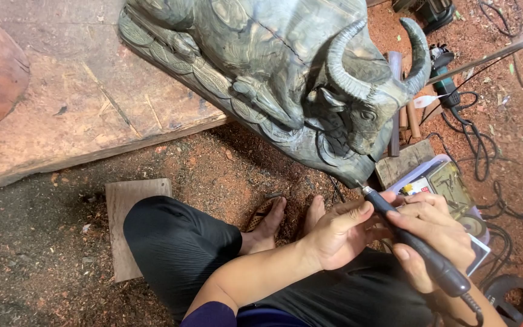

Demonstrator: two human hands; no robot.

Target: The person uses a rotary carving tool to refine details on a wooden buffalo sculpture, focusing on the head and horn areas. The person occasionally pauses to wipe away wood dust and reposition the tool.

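Dark wood makes up the buffalo carving (286, 79), which stands tilted on a pale slab (80, 103) and juts out over the sawdust floor (225, 169). Horns, eye, muzzle and the patterned body already look fully shaped and smooth, so the rough cutting seems finished; what remains, as far as I can judge, is fine detail along the lower edge by the head. The right hand (434, 233) is closed around a black rotary tool (416, 242), its thin bit just short of that lower edge. The left hand (337, 233) curls against the front of the tool, steadying it. A clear case (446, 181) of small bits lies just beyond the hands, and cables (485, 151) trail across the floor.
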